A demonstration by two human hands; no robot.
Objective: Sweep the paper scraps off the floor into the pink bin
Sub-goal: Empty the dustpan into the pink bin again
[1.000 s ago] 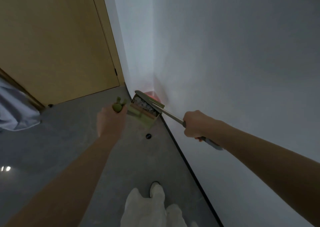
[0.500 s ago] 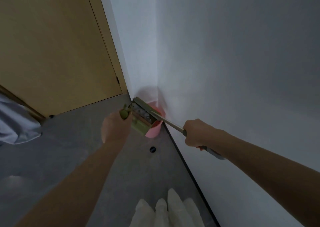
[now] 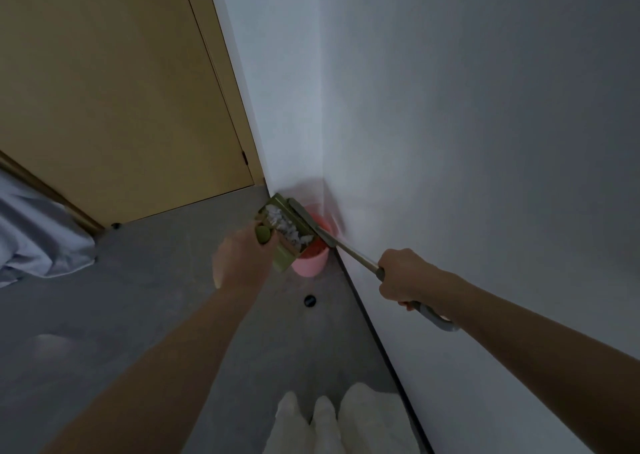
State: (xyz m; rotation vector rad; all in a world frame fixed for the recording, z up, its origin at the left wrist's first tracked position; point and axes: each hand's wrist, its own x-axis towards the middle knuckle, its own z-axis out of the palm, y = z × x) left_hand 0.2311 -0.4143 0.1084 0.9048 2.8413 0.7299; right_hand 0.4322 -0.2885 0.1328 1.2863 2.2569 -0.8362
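Fingers: left hand (image 3: 242, 259) clamped on dustpan (image 3: 282, 235) handle; right hand (image 3: 403, 273) wrapped round broom (image 3: 349, 249) shaft.
Scraps: paper scraps (image 3: 285, 223) inside the dustpan, tilted over pink bin (image 3: 308, 263).
Bin: pink bin in the wall corner, broom head above it.

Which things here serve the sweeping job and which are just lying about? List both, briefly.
In the job:
- green dustpan, held by the left hand
- paper scraps in it
- broom, held by the right hand
- pink bin in the corner

Just lying about:
- wooden door
- pale cloth at left
- black floor doorstop
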